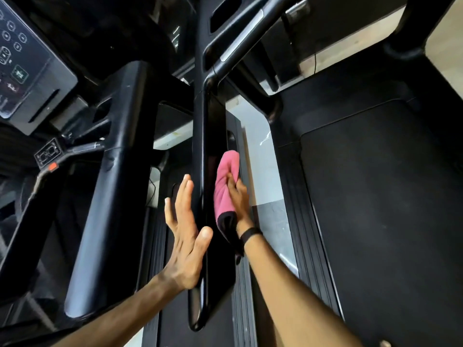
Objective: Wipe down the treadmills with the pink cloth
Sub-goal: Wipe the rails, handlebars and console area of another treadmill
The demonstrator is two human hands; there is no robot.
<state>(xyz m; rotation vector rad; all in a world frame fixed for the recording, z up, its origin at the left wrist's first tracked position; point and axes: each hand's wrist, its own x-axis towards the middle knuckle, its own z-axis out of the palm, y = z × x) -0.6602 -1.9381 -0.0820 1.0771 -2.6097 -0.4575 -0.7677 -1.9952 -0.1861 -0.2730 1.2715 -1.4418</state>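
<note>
glossy black side rail (209,196) dead centre, left hand (184,229) flat and open against its left face, right hand (238,194) pressing bunched pink cloth (225,186) onto its right face, control console (27,63) upper left of rail, treadmill belt (375,209) off right

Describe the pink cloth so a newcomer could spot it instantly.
Find the tall glossy black upright running down the middle of the view, between two treadmills. The pink cloth lies bunched against the upright's right side, under the right hand, while the left hand lies flat on the opposite side. It is the only brightly coloured soft thing among black machine parts.
</note>
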